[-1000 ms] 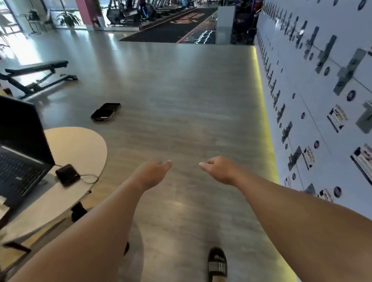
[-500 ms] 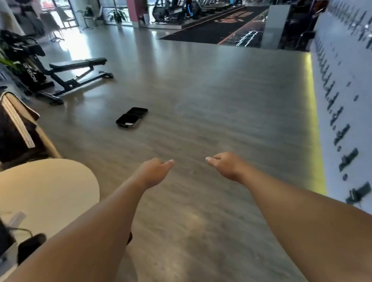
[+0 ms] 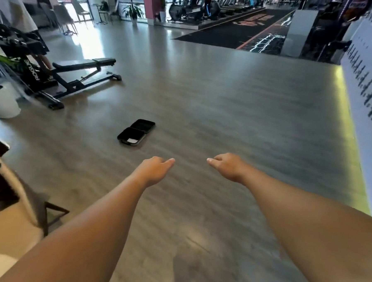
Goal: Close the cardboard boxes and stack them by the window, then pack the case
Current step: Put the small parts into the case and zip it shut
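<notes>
Both arms reached forward over the grey wood-look floor (image 3: 233,108), palms down. The left hand (image 3: 154,171) and the right hand (image 3: 226,166) each had a loosely curled, empty grip with only the thumb extended, and the thumbs pointed toward each other without touching. Ahead and slightly left of the hands, the black case (image 3: 136,132) lay open flat on the floor. Farther left stood a black weight bench (image 3: 84,64).
</notes>
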Motion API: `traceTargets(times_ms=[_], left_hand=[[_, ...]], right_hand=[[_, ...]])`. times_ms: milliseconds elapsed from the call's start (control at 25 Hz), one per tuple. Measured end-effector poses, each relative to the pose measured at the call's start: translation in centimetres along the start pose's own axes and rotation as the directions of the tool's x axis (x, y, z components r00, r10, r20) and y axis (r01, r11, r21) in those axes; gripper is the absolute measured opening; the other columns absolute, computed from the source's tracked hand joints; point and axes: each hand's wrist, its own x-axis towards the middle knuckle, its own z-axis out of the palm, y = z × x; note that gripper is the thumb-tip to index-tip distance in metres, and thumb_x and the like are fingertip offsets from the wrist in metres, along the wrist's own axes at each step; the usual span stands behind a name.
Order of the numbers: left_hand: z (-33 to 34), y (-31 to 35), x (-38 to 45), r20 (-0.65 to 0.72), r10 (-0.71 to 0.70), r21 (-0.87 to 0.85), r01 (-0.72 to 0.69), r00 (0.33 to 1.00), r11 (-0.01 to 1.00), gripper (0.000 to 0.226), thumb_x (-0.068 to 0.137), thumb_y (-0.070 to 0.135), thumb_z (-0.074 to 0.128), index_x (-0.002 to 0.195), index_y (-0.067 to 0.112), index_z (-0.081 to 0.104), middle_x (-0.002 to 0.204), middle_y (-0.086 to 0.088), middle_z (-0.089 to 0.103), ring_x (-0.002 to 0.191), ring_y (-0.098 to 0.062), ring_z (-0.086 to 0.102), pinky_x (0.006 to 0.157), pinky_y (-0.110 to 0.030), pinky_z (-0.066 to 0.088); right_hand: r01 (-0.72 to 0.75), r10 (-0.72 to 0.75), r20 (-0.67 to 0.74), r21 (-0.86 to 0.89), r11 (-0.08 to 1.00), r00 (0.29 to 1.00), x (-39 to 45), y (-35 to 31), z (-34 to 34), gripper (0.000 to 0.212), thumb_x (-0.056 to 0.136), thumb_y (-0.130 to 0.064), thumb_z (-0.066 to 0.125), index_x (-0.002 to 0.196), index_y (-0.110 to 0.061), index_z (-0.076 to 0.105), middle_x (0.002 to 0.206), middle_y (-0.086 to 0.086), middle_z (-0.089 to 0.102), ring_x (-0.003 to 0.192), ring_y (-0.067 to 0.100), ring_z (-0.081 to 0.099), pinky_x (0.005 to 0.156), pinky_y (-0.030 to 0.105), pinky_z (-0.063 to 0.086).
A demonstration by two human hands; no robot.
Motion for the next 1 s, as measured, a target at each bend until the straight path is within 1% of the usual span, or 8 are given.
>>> traceTargets(times_ms=[160,360,480,640,720,800,840,1000], left_hand=[[-2.8,1.2,12.0,0.001,-0.034,-0.018,0.034,0.999,0.999,0.072,0.095,0.068,0.038,0.133,0.011,0.060,0.141,-0.012,0.056,0.130,-0.032,0.050,0.092,-0.033,0.038],[-6.0,3.6,27.5,-0.031,-0.092,-0.031,0.091,0.995,0.995,0.070,0.096,0.066,0.040,0.132,0.009,0.061,0.140,-0.014,0.057,0.129,-0.032,0.051,0.100,-0.036,0.041],[-8.9,5.3,36.1,-0.039,-0.141,-0.053,0.139,0.989,0.989,0.071,0.096,0.066,0.041,0.119,0.003,0.065,0.131,-0.016,0.062,0.118,-0.034,0.057,0.097,-0.038,0.044],[-12.9,6.0,45.9,-0.058,-0.183,-0.070,0.179,0.981,0.981,0.065,0.095,0.067,0.040,0.122,0.014,0.067,0.127,-0.005,0.064,0.119,-0.027,0.057,0.099,-0.037,0.045],[-14.7,5.6,51.4,-0.068,-0.209,-0.074,0.204,0.976,0.976,0.060,0.095,0.067,0.040,0.107,0.016,0.070,0.113,-0.004,0.068,0.109,-0.024,0.060,0.092,-0.036,0.048],[-16.5,5.0,57.4,-0.076,-0.241,-0.091,0.234,0.967,0.968,0.057,0.095,0.067,0.040,0.092,0.018,0.068,0.102,-0.003,0.068,0.099,-0.022,0.061,0.080,-0.033,0.046],[-17.4,4.6,60.4,-0.081,-0.248,-0.095,0.240,0.965,0.966,0.055,0.095,0.067,0.039,0.089,0.019,0.067,0.101,-0.003,0.067,0.098,-0.022,0.061,0.079,-0.033,0.044],[-21.0,3.4,70.6,-0.081,-0.272,-0.124,0.261,0.959,0.957,0.057,0.094,0.068,0.037,0.099,0.021,0.067,0.109,-0.003,0.066,0.103,-0.025,0.058,0.086,-0.035,0.045]], right_hand=[[0.010,-0.010,0.023,-0.007,1.000,1.000,13.0,-0.5,-2.5,0.057,0.096,-0.063,0.044,0.120,-0.019,0.070,0.131,0.006,0.065,0.123,0.029,0.057,0.100,0.036,0.045],[0.058,-0.060,0.051,0.035,0.998,0.997,30.6,-0.7,-5.9,0.059,0.094,-0.067,0.043,0.117,-0.019,0.069,0.126,0.004,0.067,0.122,0.029,0.057,0.090,0.033,0.042],[0.072,-0.076,0.088,0.045,0.996,0.993,40.8,-1.6,-9.4,0.062,0.092,-0.068,0.042,0.116,-0.018,0.069,0.123,0.003,0.068,0.119,0.027,0.057,0.086,0.034,0.041],[0.097,-0.101,0.122,0.037,0.995,0.987,52.0,-3.4,-12.8,0.059,0.092,-0.068,0.042,0.113,-0.020,0.070,0.118,0.001,0.068,0.108,0.025,0.058,0.083,0.033,0.040],[0.117,-0.120,0.160,0.029,0.993,0.980,58.0,-4.6,-13.8,0.058,0.092,-0.069,0.042,0.109,-0.022,0.070,0.112,-0.001,0.068,0.106,0.022,0.058,0.083,0.034,0.042],[0.142,-0.142,0.174,0.017,0.990,0.974,64.4,-6.1,-14.5,0.057,0.092,-0.069,0.042,0.113,-0.024,0.069,0.116,-0.002,0.068,0.113,0.023,0.059,0.086,0.033,0.043],[0.155,-0.154,0.174,0.009,0.988,0.973,67.6,-6.9,-14.8,0.057,0.093,-0.068,0.042,0.118,-0.024,0.069,0.122,-0.002,0.067,0.118,0.024,0.058,0.088,0.033,0.042],[0.186,-0.175,0.208,-0.034,0.982,0.962,78.9,-10.1,-15.9,0.060,0.095,-0.066,0.042,0.128,-0.022,0.065,0.133,0.002,0.063,0.125,0.025,0.054,0.093,0.033,0.041]])
